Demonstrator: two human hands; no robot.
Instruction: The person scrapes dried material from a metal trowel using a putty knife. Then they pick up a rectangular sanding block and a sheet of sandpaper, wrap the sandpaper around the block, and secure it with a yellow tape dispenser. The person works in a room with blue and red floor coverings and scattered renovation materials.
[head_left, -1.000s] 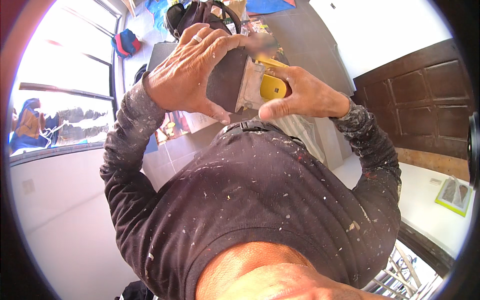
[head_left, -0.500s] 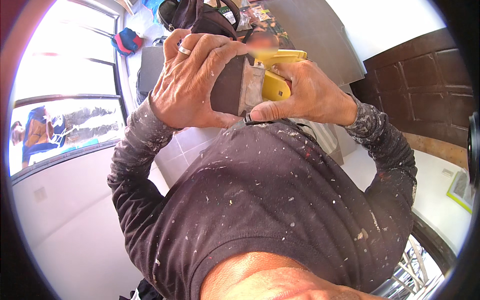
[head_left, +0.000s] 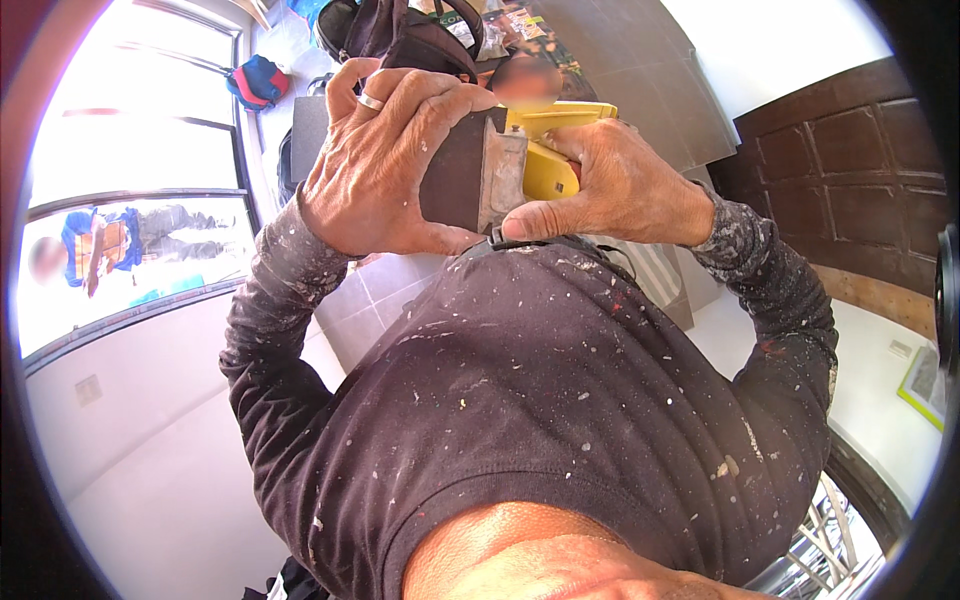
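- Left hand [head_left: 385,165]: plain ring on one finger, fingers wrapped over the top and thumb under a dark flat sanding pad [head_left: 455,180], clamped on it.
- Right hand [head_left: 620,185]: closed around the yellow plastic tool body [head_left: 550,170]; thumb pressed along the pale metal plate edge where the body meets the pad.
- Pad and body: joined, held between both hands, raised in front of the chest.
- Below the hands: dark long-sleeved shirt [head_left: 560,400], speckled with pale paint flecks.
- Beyond the left hand: black bag [head_left: 410,35]; further left, bright window [head_left: 130,200].
- Beyond the right hand: brown panelled door [head_left: 850,170].
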